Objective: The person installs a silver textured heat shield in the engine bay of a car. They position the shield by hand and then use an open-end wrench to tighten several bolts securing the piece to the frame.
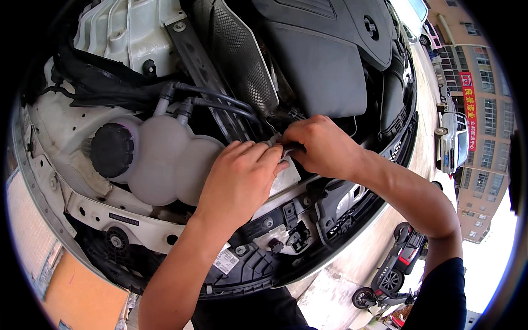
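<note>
Head view: a small grey connector (276, 144), at the engine bay's front edge, is pinched between the closed fingers of the left hand (240, 179) and right hand (322, 146). Just left of the grip sits the translucent coolant reservoir (165, 159); the black engine cover (324, 60) lies beyond. A fitting step is judged under way, calling next for steady fingertip pressure.

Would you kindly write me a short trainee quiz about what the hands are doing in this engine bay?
1. True or false: the left hand rests on the black cap of the pale tank.
2. What do both hands meet at? A) a small grey part between the fingertips; B) the scooter on the ground; C) the black engine cover.
3. Fill in: two dark hoses join the top of the pale ____.

Key
1. False; the cap sits apart, to the left of that hand.
2. A; the right hand pinches it too.
3. tank
</note>
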The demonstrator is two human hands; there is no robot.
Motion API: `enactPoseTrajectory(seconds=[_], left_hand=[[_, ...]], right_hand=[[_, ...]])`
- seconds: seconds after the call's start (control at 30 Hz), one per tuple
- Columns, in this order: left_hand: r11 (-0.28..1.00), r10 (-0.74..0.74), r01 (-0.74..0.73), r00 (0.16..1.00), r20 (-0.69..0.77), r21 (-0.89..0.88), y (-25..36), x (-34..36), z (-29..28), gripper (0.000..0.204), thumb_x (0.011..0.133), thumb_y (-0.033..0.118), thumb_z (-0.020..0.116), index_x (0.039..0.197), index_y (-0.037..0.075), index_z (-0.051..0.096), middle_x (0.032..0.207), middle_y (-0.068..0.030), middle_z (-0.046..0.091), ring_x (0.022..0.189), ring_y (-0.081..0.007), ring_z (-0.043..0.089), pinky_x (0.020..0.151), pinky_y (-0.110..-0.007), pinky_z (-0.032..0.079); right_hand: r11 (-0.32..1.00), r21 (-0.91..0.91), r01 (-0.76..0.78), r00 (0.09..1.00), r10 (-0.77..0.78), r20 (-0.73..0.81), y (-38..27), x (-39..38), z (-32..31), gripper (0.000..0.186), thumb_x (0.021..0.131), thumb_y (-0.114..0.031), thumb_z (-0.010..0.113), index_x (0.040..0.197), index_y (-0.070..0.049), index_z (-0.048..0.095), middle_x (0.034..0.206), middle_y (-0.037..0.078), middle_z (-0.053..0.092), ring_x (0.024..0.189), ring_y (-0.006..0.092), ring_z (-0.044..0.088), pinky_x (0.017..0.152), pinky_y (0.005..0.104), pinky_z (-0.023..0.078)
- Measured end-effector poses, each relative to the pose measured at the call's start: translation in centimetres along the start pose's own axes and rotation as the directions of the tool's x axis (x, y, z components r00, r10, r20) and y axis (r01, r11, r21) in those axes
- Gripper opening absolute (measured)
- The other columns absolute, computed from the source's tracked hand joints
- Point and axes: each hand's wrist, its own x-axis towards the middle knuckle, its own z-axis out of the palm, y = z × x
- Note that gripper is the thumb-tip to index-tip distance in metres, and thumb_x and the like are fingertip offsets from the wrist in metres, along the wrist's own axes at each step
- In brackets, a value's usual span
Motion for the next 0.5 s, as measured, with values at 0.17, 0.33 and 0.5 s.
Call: enactPoseTrajectory(seconds=[0.17,0.33,0.5], left_hand=[[0.997,-0.010,0.016,0.997,-0.079,0.073,1.4,-2.1,-4.7,0.019,0.080,0.012,0.074,0.091,0.001,0.064,0.078,-0.0093,0.063,0.072,-0.0273,0.061,0.070,-0.039,0.048],[0.955,-0.292,0.282,0.949,-0.117,-0.093,1.9,-9.0,-11.2,0.014,0.075,0.006,0.068,0.087,0.000,0.064,0.070,-0.0115,0.059,0.063,-0.0304,0.056,0.060,-0.037,0.045],[0.903,-0.425,0.403,0.889,-0.171,-0.146,3.0,-16.6,-14.8,0.022,0.096,0.022,0.057,0.091,0.000,0.058,0.067,-0.0070,0.055,0.060,-0.0200,0.049,0.059,-0.033,0.039]], right_hand=[[0.998,0.050,0.028,0.999,-0.030,0.027,0.7,-0.1,-0.2,0.020,0.074,0.000,0.068,0.094,0.001,0.070,0.090,0.017,0.069,0.088,0.0372,0.066,0.080,0.0432,0.052],[0.986,-0.135,0.102,0.988,-0.085,0.129,1.4,-0.2,-1.0,0.021,0.078,-0.003,0.067,0.099,0.000,0.068,0.089,0.015,0.068,0.091,0.0343,0.068,0.083,0.0400,0.054],[0.778,-0.528,0.342,0.910,-0.135,0.391,-0.4,2.5,-1.7,0.010,0.082,-0.007,0.061,0.090,-0.001,0.064,0.082,0.012,0.066,0.077,0.0307,0.071,0.070,0.0393,0.058]])
